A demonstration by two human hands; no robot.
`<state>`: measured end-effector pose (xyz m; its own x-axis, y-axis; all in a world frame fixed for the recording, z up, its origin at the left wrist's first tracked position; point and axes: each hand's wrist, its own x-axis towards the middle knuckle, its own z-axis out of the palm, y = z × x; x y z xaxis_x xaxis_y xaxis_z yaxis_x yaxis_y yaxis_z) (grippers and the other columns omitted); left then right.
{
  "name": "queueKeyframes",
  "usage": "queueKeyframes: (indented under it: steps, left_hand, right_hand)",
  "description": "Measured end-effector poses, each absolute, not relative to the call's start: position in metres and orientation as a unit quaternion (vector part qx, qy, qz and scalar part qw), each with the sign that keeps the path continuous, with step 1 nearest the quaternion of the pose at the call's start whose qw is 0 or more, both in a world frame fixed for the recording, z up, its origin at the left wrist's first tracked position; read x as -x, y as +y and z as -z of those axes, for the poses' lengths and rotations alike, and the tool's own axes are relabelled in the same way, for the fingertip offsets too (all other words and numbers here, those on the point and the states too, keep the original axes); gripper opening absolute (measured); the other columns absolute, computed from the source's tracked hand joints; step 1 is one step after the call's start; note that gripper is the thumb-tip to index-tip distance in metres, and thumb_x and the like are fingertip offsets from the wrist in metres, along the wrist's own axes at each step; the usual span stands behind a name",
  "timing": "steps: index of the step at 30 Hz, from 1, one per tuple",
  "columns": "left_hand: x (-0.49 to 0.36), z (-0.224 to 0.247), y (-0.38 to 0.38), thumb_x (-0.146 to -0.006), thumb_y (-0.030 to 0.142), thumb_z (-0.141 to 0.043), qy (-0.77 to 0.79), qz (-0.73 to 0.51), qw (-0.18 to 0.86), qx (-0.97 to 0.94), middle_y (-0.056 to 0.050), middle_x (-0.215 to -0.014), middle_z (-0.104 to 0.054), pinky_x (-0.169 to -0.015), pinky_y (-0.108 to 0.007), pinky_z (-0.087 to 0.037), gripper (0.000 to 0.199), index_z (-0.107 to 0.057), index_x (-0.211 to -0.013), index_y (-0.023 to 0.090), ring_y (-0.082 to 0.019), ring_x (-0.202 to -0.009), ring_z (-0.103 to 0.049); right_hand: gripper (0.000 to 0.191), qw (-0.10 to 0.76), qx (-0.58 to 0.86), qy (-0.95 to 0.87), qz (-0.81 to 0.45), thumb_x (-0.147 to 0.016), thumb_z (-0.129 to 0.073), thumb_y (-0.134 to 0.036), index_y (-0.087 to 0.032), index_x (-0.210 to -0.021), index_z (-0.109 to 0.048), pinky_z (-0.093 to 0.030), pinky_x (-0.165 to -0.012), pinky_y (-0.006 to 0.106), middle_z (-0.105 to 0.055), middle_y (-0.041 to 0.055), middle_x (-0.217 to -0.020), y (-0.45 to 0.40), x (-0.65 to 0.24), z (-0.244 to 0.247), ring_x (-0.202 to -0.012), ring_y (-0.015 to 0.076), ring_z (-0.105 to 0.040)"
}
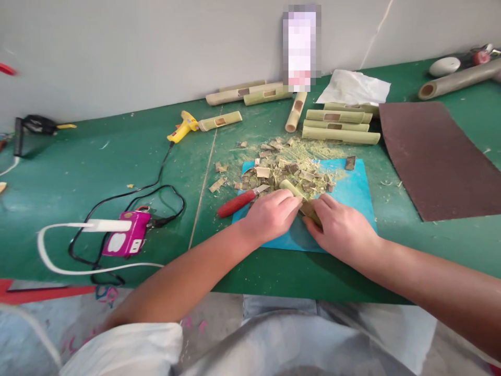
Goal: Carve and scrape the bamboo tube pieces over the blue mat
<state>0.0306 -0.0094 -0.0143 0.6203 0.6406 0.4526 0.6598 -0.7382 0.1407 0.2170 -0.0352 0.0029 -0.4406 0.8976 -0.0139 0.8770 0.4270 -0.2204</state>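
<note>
Centre frame, both hands meet over the blue mat [352, 196]: left hand [271, 215] and right hand [341, 227] curl closed around a bamboo piece [291, 189], its pale end poking out above the knuckles. A red-handled knife [239, 202] lies just left.

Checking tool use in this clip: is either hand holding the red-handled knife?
No, the red-handled knife lies on the mat's edge beside the left hand, while both hands grip a bamboo piece.
</note>
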Motion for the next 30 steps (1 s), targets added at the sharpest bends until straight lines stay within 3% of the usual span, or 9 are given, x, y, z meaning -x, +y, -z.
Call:
queueKeyframes:
  steps: [26,30]
  left_hand:
    - [-0.0349,0.0095,-0.0103,-0.100,0.020,-0.038,-0.379,0.231,0.012,0.896,-0.003,-0.069,-0.058,-0.063,-0.024,-0.046,0.030,-0.060,-0.080,0.016,-0.014,-0.067,-0.057]
    - [-0.0268,0.0100,-0.0149,-0.099,0.019,-0.041,-0.377,0.238,0.028,0.895,-0.002,-0.068,-0.059,-0.064,-0.024,-0.047,0.026,-0.062,-0.085,0.014,-0.014,-0.066,-0.059]
  right_hand:
    - [0.019,0.043,0.514,-0.852,-0.093,-0.092,-0.048,-0.028,-0.014,-0.091,-0.061,-0.025,-0.052,0.030,-0.059,0.0073,-0.086,-0.0375,-0.2143,-0.0027,-0.062,0.0153,-0.050]
    - [0.019,0.060,0.523,-0.843,-0.112,-0.091,-0.050,-0.031,-0.015,-0.092,-0.060,-0.027,-0.053,0.029,-0.059,0.0065,-0.088,-0.0351,-0.2172,-0.0014,-0.065,0.0153,-0.052]
